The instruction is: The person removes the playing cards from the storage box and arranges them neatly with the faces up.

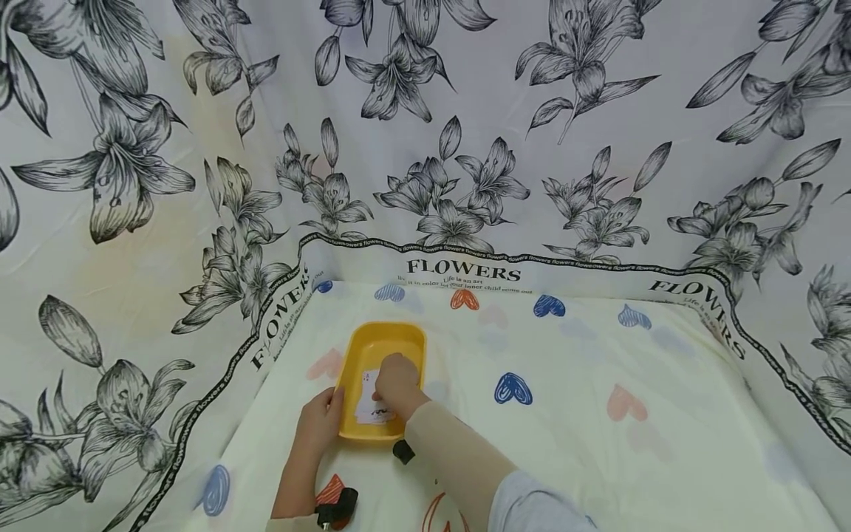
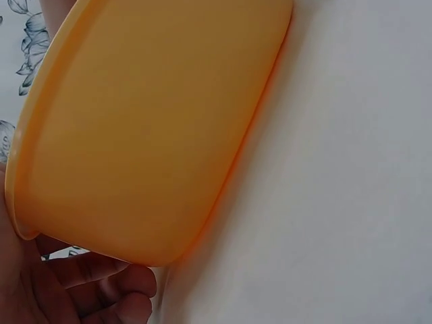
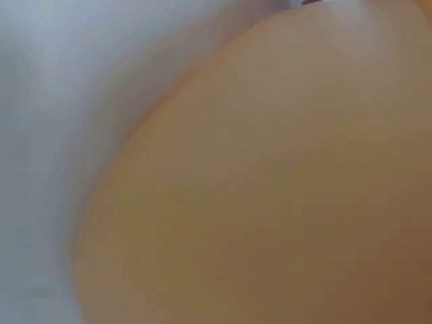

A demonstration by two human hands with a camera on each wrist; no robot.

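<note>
A yellow plastic tray lies on the cloth, left of the middle in the head view. White playing cards lie in a loose pile inside it; one shows an ace in its corner. My left hand grips the tray's near left side, and in the left wrist view its fingers curl beneath the tray's end. Over the cards, my right hand reaches into the tray with bent fingers, its thumb side against the pile. Whether it pinches a card is hidden. The right wrist view is mostly a blurred yellow-brown surface.
A pale cloth with printed hearts covers the flat surface. Behind and beside it hangs a white curtain with black lily drawings and "FLOWERS" lettering. Dark wrist devices sit at both wrists.
</note>
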